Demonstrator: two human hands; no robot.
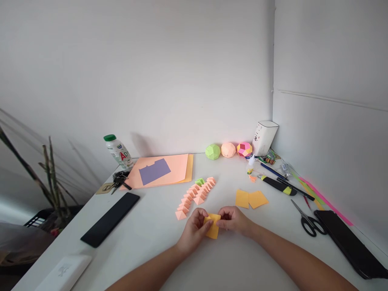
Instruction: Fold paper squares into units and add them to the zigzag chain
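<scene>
A small piece of yellow paper (214, 232) is held between my two hands, low over the table. My left hand (195, 228) pinches its left side, thumb lying across the front. At the upper right edge, my right hand (233, 219) grips the paper between thumb and fingers. Two more yellow paper squares (241, 199) lie just beyond my right hand. Past my left hand stand two rows of folded peach paper pieces (188, 196), with a few green folded pieces (199, 182) at the far end.
Scissors (309, 220), a utility knife (278, 185) and a black case (351, 242) lie at right. A glue bottle (250, 165) stands before paper balls (228, 150). Left are peach sheets (178, 167), a black slab (110, 219), a bottle (119, 152) and a white box (65, 273).
</scene>
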